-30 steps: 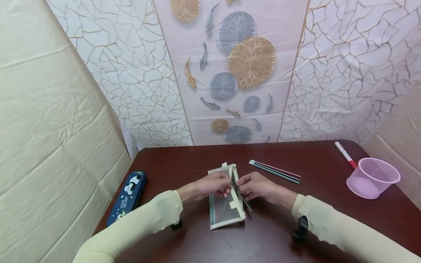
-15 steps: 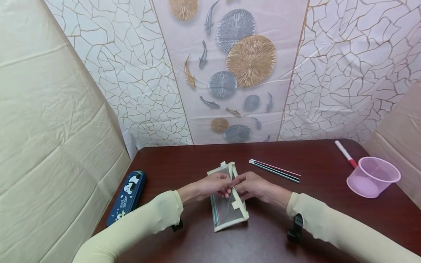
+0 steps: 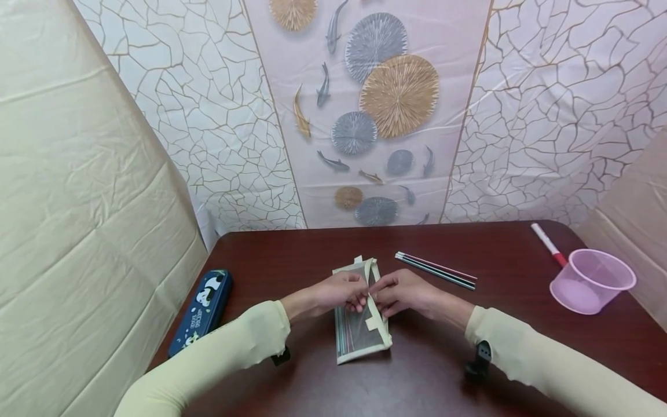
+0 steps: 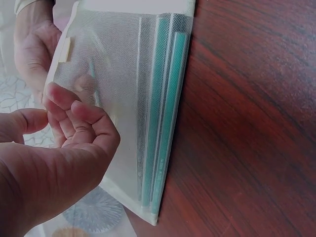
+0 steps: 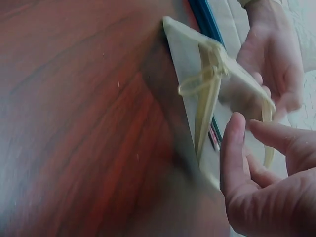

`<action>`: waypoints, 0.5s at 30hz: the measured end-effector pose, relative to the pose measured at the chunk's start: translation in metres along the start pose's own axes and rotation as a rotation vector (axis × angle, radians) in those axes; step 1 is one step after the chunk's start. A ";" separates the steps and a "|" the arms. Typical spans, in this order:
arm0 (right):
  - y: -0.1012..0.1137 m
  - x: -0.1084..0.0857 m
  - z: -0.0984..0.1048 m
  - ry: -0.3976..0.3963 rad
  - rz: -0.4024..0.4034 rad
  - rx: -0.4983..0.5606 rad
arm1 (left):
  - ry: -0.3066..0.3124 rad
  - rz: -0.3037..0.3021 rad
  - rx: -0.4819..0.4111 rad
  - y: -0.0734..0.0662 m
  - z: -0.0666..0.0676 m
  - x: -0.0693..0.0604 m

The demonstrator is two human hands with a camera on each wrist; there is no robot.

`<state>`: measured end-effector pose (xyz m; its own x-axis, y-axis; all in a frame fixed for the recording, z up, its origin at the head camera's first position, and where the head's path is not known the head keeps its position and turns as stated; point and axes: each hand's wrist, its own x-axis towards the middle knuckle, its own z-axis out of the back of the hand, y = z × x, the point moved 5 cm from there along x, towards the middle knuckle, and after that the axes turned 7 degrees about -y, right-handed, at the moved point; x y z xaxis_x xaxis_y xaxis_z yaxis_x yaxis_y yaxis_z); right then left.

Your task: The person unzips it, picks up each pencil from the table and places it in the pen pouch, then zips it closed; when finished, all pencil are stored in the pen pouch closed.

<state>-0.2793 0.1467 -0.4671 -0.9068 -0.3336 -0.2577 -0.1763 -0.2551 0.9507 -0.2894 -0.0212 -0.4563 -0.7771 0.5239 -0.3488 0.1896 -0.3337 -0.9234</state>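
Note:
A mesh zip pencil pouch [image 3: 359, 336] with cream edging is tilted on the table, its mouth parted. My left hand [image 3: 345, 291] pinches the edge of the mouth between thumb and fingers. Teal pencils [image 4: 165, 113] show through the mesh along its side in the left wrist view. My right hand [image 3: 403, 293] is at the mouth, fingertips close to the edge. In the right wrist view its thumb and forefinger stand slightly apart, with nothing visible between them. Pencil ends [image 5: 215, 136] show inside the pouch beside that forefinger. Part of the mouth is hidden by both hands.
Several pencils [image 3: 435, 270] lie side by side behind the right hand. A blue panda pencil case [image 3: 200, 313] lies at the table's left edge. On the right, a pink translucent cup [image 3: 591, 282] stands by a white marker with a red end [image 3: 548, 244].
The dark pencils that my right hand held at the mouth have gone down into the pouch, where more strips show through the mesh. My left hand keeps its hold.

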 end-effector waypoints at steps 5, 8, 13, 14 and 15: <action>0.004 -0.004 0.025 -0.068 0.065 -0.109 | -0.007 0.001 0.001 -0.001 0.000 -0.001; 0.005 -0.003 0.044 -0.113 0.106 -0.197 | -0.011 -0.002 0.003 -0.001 0.001 -0.002; 0.009 0.000 0.078 -0.198 0.169 -0.404 | -0.016 -0.008 0.008 0.000 0.001 -0.002; 0.010 0.000 0.085 -0.218 0.175 -0.448 | -0.016 -0.009 0.010 0.000 0.002 -0.002; 0.010 0.000 0.092 -0.235 0.181 -0.484 | -0.015 -0.011 0.011 0.000 0.002 -0.002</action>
<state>-0.3167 0.2274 -0.4418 -0.9768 -0.2142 -0.0002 0.1354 -0.6181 0.7743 -0.2890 -0.0233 -0.4557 -0.7878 0.5158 -0.3366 0.1747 -0.3369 -0.9252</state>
